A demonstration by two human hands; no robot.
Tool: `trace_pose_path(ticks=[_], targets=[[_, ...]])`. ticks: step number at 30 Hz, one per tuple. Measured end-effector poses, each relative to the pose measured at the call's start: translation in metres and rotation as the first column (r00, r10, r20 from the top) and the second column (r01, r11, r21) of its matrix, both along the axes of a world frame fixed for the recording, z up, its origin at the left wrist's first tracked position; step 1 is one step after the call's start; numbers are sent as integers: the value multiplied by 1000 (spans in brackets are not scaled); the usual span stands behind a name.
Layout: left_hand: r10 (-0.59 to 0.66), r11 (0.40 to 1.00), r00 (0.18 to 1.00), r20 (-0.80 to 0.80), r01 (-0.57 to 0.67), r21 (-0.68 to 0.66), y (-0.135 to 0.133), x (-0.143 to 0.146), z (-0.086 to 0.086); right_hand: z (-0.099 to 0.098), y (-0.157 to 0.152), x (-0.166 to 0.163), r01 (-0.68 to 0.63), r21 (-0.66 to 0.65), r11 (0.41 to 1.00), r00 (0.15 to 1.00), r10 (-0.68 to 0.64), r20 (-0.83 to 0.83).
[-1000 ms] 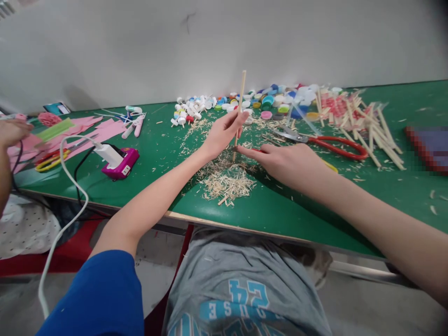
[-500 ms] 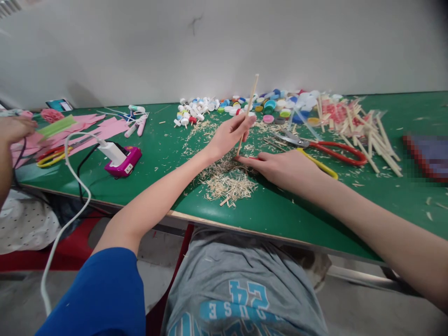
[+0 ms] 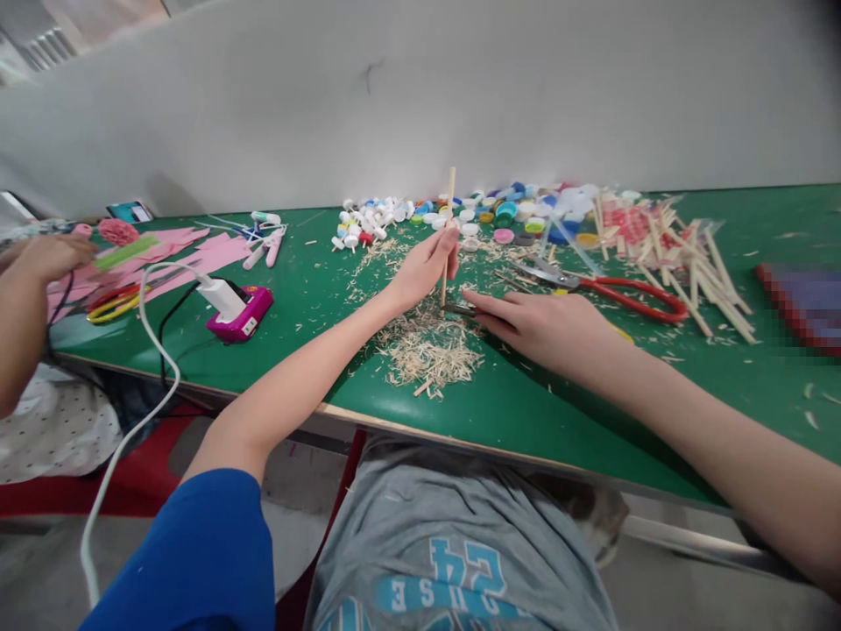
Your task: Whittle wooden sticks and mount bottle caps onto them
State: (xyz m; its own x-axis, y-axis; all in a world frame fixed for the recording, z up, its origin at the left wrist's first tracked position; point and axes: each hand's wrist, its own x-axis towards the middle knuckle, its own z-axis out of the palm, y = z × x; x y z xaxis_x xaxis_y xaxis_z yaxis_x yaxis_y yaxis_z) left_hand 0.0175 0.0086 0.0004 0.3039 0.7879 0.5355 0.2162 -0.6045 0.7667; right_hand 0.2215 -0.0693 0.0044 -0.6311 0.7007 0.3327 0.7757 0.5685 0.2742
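Observation:
My left hand point(image 3: 424, 267) pinches a thin wooden stick point(image 3: 448, 210) and holds it nearly upright, its lower end down among the wood shavings point(image 3: 427, 346) on the green table point(image 3: 295, 289). My right hand point(image 3: 539, 324) lies low beside the stick's foot, fingers closed round a small tool whose dark tip point(image 3: 458, 308) touches the stick's base; I cannot make out what the tool is.
Red-handled shears point(image 3: 618, 289) lie behind my right hand. Bottle caps point(image 3: 512, 206) and capped pegs point(image 3: 364, 223) sit at the back, wooden sticks point(image 3: 683, 250) at right. A pink device point(image 3: 240, 313) with a white plug and cable, pink paper point(image 3: 190, 254) and another person's hand point(image 3: 45, 258) are at left.
The stick has swung from tilted right to nearly upright. My right hand has shifted slightly and a dark tool tip now shows at the stick's base.

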Motion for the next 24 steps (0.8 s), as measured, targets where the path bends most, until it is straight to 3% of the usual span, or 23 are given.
trace_pose_path(ticks=[6, 12, 24], targets=[[8, 1000, 1000, 9, -7, -22, -3, 1, 2, 2, 0, -1, -48, 7, 999, 999, 48, -13], [-6, 999, 1000, 18, 7, -33, -8, 2, 4, 7, -1, -2, -41, -26, 999, 992, 44, 118], [-10, 1000, 999, 31, 11, -24, -4, 1, 1, 13, -4, -6, 4, -105, 994, 974, 20, 225]])
